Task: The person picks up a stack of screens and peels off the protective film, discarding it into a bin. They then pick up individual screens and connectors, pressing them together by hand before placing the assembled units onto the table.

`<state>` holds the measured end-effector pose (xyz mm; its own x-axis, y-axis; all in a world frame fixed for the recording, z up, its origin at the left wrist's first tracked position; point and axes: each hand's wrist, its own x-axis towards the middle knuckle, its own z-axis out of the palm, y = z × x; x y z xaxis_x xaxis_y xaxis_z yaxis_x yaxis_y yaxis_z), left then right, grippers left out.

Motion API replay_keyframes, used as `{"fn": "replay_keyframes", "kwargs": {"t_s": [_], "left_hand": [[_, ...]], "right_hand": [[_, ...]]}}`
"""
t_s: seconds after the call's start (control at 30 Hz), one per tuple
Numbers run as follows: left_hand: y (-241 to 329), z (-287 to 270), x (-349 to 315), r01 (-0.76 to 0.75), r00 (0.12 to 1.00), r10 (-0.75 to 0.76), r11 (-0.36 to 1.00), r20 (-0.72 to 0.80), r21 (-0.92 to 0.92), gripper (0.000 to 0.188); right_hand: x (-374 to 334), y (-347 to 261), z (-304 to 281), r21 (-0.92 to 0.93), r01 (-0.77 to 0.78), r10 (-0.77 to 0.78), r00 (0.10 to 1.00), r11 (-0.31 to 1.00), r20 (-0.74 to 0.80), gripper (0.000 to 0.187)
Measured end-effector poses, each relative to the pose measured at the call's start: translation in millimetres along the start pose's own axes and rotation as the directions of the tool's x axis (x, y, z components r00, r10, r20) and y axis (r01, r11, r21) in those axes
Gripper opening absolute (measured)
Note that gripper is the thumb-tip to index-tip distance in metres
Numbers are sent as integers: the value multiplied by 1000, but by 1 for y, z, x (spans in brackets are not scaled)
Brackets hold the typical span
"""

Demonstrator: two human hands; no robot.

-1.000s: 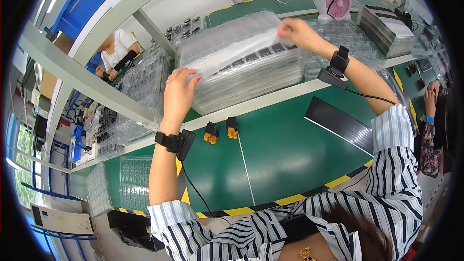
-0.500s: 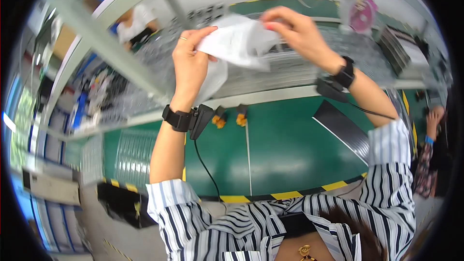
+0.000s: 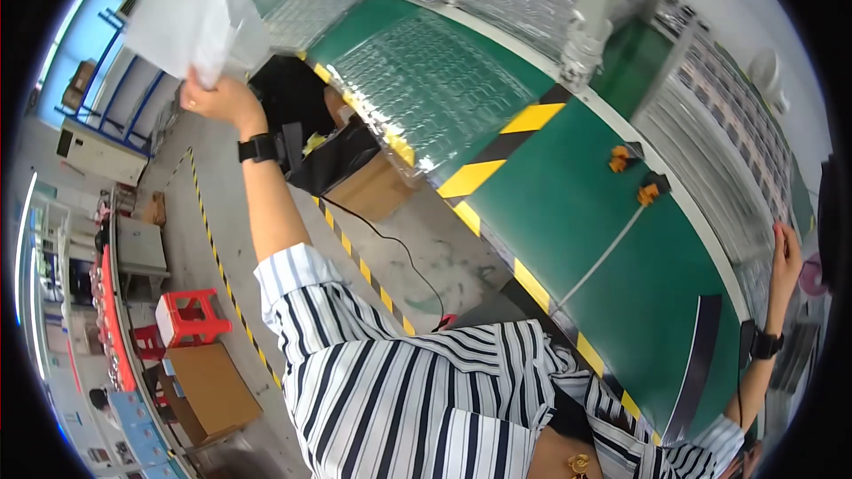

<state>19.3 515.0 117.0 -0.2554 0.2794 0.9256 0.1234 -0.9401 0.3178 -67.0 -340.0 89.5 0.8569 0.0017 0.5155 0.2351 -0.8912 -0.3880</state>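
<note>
A thin white translucent sheet (image 3: 195, 13), perhaps a plastic bag, hangs raised at the upper left. My left hand (image 3: 222, 102) pinches its lower edge, out over the floor beyond the bench. On the far right, my right hand (image 3: 784, 262) reaches up beside the stack of clear plastic trays (image 3: 706, 155), fingers stretched out. I see nothing held in it; whether the fingertips touch the trays I cannot tell. Both wrists wear black straps with a small device.
The green bench (image 3: 497, 213) has a yellow-black striped edge. On it lie clear moulded trays (image 3: 426, 80), two orange-and-black parts (image 3: 652, 191) and a dark flat strip (image 3: 697, 364). A metal post (image 3: 590, 18) rises from the shelf. A cardboard box (image 3: 377, 186) stands below; a red stool (image 3: 193, 318) stands left.
My view has swung left. The left hand has carried the sheet out past the bench; the right hand has let go of it and moved right, to the tray stack.
</note>
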Motion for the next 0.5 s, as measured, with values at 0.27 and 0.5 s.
{"fn": "replay_keyframes", "kwargs": {"t_s": [0.27, 0.5], "left_hand": [[-189, -8, -161, 183, 605, -542, 808, 583, 561, 36], [-181, 21, -249, -175, 84, -562, 804, 823, 568, 62]], "right_hand": [[-21, 7, 6, -71, -142, 150, 982, 987, 114, 19], [-43, -24, 0, -117, -176, 189, 976, 977, 111, 16]]}}
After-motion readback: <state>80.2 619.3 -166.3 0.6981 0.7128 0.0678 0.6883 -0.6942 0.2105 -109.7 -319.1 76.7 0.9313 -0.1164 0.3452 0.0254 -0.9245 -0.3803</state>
